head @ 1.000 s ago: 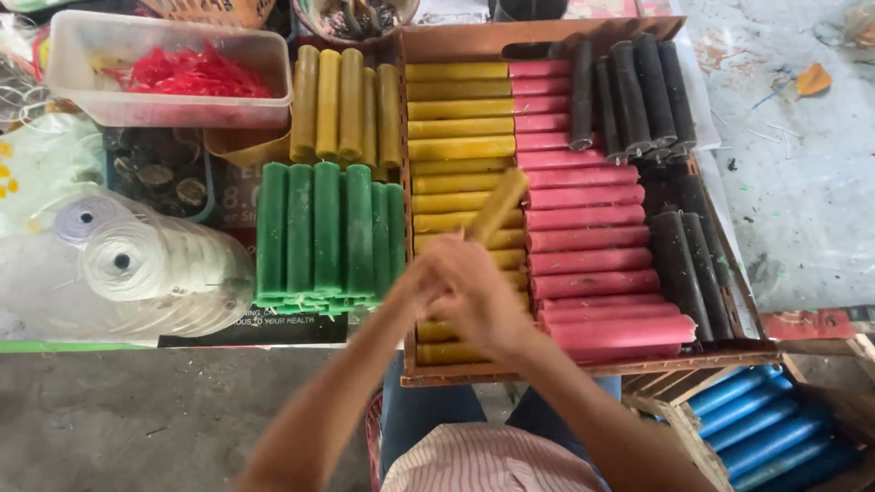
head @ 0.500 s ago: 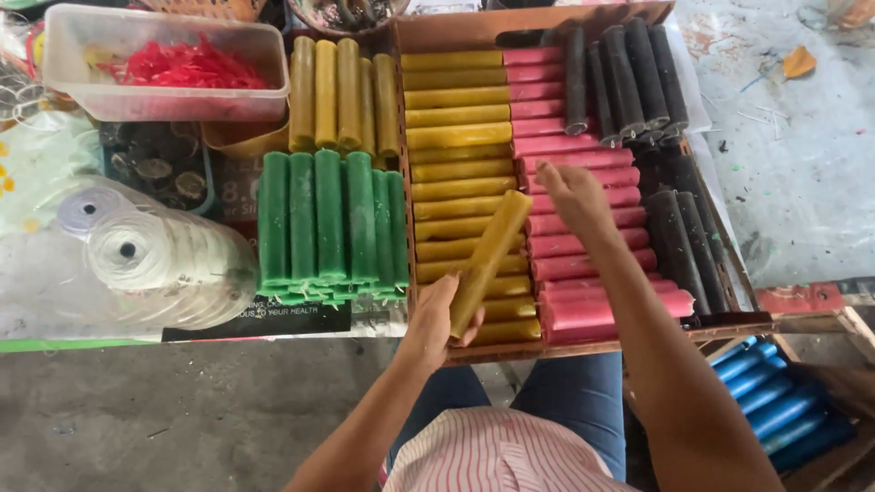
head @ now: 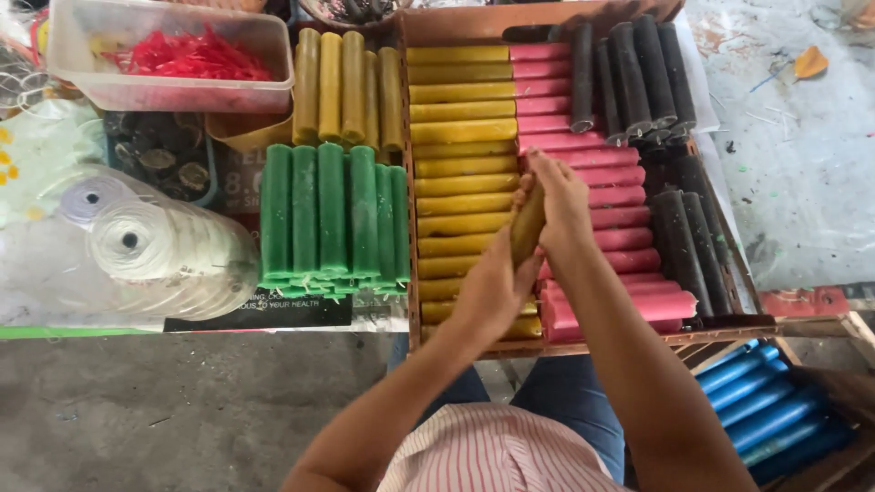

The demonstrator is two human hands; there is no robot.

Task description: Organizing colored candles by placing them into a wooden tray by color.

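Fingers (head: 547, 182) of the right hand (head: 558, 202) are curled shut around the upper end of a yellow-brown candle (head: 527, 228), while the left hand (head: 492, 290) cups its lower end from below, its fingers wrapped closed on the wax. The candle stands steeply tilted between the two hands, raised above the big cardboard tray (head: 456, 20) that fills the middle of the table (head: 802, 164).

Inside that tray lie three banks: yellow candles (head: 460, 137) stacked crosswise on the left, pink candles (head: 629, 241) in the middle, black candles (head: 638, 73) at the right and far end. Left of the tray sits a bundle of green candles (head: 333, 219), upright olive candles (head: 342, 87) beyond it, then a clear tub (head: 169, 87) with red scraps and white spools of wick (head: 146, 246). Blue candles (head: 775, 410) fill a crate at the lower right.

Wax this soft probably marks under pressure, so the person does best to keep the grip spread along the palms, hold both ends level against bending, and keep the candle clear of the pink row just beneath, which the right wrist nearly brushes.
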